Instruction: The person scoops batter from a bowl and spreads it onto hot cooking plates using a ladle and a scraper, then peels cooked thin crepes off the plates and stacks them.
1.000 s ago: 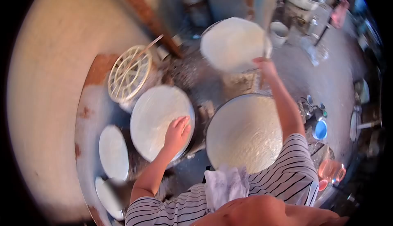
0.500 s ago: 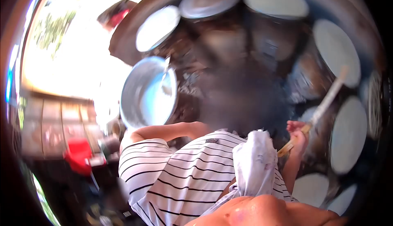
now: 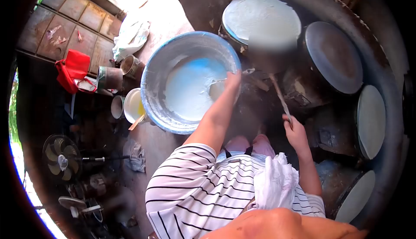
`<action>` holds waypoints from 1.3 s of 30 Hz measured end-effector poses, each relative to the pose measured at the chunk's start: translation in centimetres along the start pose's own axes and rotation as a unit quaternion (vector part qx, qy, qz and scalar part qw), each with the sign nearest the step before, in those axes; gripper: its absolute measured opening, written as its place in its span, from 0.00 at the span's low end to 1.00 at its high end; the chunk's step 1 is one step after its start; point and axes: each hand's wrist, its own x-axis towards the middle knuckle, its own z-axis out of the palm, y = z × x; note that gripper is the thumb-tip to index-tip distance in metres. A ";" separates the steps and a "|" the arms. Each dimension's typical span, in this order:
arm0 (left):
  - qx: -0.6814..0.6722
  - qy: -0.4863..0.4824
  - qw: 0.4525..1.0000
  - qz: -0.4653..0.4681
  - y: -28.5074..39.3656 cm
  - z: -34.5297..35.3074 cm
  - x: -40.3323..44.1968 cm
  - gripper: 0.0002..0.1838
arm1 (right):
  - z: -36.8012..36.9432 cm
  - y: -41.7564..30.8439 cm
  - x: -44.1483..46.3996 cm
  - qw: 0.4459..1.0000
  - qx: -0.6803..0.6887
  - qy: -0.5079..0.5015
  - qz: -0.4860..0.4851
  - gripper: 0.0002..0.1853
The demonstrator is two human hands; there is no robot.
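My left hand point(image 3: 234, 80) is at the right rim of a large blue-edged basin point(image 3: 152, 104), closed on the handle of a ladle point(image 3: 216, 90). The ladle's head rests in the white batter point(image 3: 186, 89) inside the basin. Held in my right hand point(image 3: 295, 132) is a long wooden stick point(image 3: 279, 94), slanting up and away. Its far end is lost in a blur beside a round griddle covered with white batter point(image 3: 260, 16). To the right of that lies a bare-looking grey round griddle point(image 3: 333, 57).
More round griddles point(image 3: 371, 122) curve along the right side, inside a high dark rim point(image 3: 372, 40). Left of the basin stand a yellowish-white container point(image 3: 133, 104), metal cans point(image 3: 109, 78) and a red bag point(image 3: 73, 71). A fan point(image 3: 63, 161) is at lower left.
My view has turned, bringing the basin nearer the middle. My left hand has gone from beside my body to the ladle. The stick in my right hand now points away toward the far griddle.
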 end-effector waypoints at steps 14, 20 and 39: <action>-0.326 -0.100 0.927 -0.159 -17.0 -16.6 4.0 0.16 | 18.2 -13.3 18.3 0.912 -0.381 -0.151 0.009 0.13; -0.413 -0.246 0.863 -0.155 -13.0 -18.9 3.1 0.18 | 17.6 -14.6 13.1 0.943 -0.298 -0.107 0.103 0.14; -0.790 -0.386 0.371 -0.298 -5.2 -12.2 -4.8 0.20 | 17.6 -8.9 5.8 0.957 0.169 -0.186 0.145 0.15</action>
